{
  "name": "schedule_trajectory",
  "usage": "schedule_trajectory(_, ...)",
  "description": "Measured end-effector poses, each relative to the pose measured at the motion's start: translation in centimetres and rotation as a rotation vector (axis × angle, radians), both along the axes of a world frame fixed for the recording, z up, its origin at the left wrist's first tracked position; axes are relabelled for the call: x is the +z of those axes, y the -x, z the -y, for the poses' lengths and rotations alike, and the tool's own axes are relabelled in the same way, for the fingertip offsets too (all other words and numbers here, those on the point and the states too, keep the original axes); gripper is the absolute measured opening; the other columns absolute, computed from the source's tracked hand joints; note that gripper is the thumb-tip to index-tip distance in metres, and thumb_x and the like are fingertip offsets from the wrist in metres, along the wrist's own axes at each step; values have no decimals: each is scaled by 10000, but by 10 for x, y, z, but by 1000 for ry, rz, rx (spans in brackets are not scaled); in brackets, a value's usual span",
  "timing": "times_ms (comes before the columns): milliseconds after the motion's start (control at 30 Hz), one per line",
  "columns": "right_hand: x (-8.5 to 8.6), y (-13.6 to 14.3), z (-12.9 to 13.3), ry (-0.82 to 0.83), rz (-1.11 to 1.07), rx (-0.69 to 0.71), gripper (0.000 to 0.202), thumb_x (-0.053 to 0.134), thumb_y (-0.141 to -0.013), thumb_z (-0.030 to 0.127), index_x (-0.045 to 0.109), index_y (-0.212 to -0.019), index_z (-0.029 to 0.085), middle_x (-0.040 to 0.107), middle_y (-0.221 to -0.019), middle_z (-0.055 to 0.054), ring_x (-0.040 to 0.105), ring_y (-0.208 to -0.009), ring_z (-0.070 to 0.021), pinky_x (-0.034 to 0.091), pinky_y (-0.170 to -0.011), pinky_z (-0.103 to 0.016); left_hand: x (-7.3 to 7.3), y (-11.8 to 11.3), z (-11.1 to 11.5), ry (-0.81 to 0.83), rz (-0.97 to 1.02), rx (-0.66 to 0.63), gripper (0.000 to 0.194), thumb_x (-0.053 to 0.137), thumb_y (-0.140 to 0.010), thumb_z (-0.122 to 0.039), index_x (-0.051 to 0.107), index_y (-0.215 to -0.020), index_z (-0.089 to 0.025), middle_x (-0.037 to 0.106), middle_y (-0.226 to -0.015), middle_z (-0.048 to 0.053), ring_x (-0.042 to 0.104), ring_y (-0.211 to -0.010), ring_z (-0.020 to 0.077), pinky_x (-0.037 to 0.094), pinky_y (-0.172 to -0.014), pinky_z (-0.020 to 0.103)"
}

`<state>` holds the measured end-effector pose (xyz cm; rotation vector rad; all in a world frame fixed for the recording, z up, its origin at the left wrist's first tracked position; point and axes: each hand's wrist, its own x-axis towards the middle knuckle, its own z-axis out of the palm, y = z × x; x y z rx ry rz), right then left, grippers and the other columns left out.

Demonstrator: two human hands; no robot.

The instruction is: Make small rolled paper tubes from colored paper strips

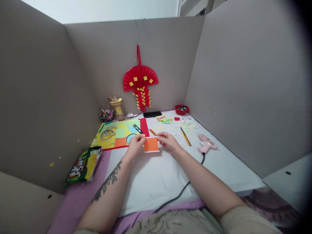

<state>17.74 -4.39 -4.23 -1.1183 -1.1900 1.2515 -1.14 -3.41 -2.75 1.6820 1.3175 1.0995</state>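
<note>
A small orange paper rectangle (151, 145) with pale strips along its top and bottom edges is held up over the white tabletop. My left hand (136, 144) pinches its left upper corner, and a bit of yellow shows by those fingertips. My right hand (168, 141) is closed on the right upper edge, fingers curled. Just beyond the paper lies an orange roll (152, 132). Left of it, black thread snips (137, 128) and a blue-centred tape roll (131, 138) rest on coloured paper sheets (121, 132).
To the right are a yellow craft knife (185, 136) and a pink glue gun (206, 143) whose black cord crosses the table. Paper rolls (165, 119), scraps (188, 124) and a red bowl (181, 110) lie farther back. A snack bag (84, 165) sits left. Grey partitions surround the table.
</note>
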Motion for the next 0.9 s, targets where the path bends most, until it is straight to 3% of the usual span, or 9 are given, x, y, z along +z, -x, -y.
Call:
schedule_trajectory(133,-3,2,1,-41,17,8,139,603,-640,296,542,-665,174,485,-535,57,397,-467,-77,269,-451,-210,1,-4,1,3,3,-13,122,517,-682,-270,565,-670,-159,535,-630,-21,480,-608,119,366,-586,228)
schedule_trajectory(233,-7,6,0,-60,45,30,132,588,-659,299,540,-660,176,471,-512,57,384,-458,-78,270,-452,-209,-3,-5,0,57,43,-103,151,553,-666,-284,587,-739,-157,563,-664,-14,503,-613,119,378,-589,225)
schedule_trajectory(333,-10,1,-6,-82,74,18,159,586,-674,325,570,-707,171,528,-576,32,418,-489,-86,285,-455,-206,-8,-2,-3,86,23,-126,166,567,-661,-319,584,-682,-154,555,-624,-13,493,-584,119,363,-560,225)
schedule_trajectory(467,-11,-28,-17,-91,151,-257,274,564,-692,395,594,-846,170,604,-709,-16,495,-577,-124,343,-485,-221,-9,5,-8,47,34,27,175,554,-649,-323,597,-672,-155,558,-620,-10,492,-589,126,365,-558,228)
schedule_trajectory(533,-10,-42,-20,-129,240,-396,271,553,-693,395,601,-815,159,602,-700,-26,515,-621,-143,381,-544,-242,-8,9,-10,42,54,88,174,539,-651,-323,586,-659,-156,541,-608,-13,480,-582,122,357,-541,221)
schedule_trajectory(600,-9,-45,-22,-166,339,-438,251,534,-705,385,610,-774,155,604,-688,-30,525,-647,-156,396,-598,-260,-7,14,-13,52,85,151,172,526,-651,-329,557,-636,-161,510,-588,-18,459,-567,118,338,-510,213)
schedule_trajectory(667,-5,-32,-25,-193,468,-338,221,519,-722,358,624,-738,165,614,-678,-27,533,-652,-164,389,-618,-268,-6,20,-16,49,129,232,166,515,-650,-330,516,-607,-170,476,-574,-24,438,-559,114,324,-492,207)
schedule_trajectory(767,4,9,-45,-263,685,-63,150,527,-731,277,639,-685,190,641,-688,-16,556,-669,-169,372,-632,-265,-6,29,-21,28,219,364,159,497,-650,-325,473,-593,-179,437,-563,-36,405,-538,101,309,-475,200)
schedule_trajectory(900,14,71,-93,-221,875,6,75,552,-742,201,613,-701,187,663,-791,-51,583,-770,-199,374,-674,-271,-11,39,-30,81,367,451,153,480,-632,-339,462,-626,-187,436,-562,-44,428,-514,104,317,-448,201)
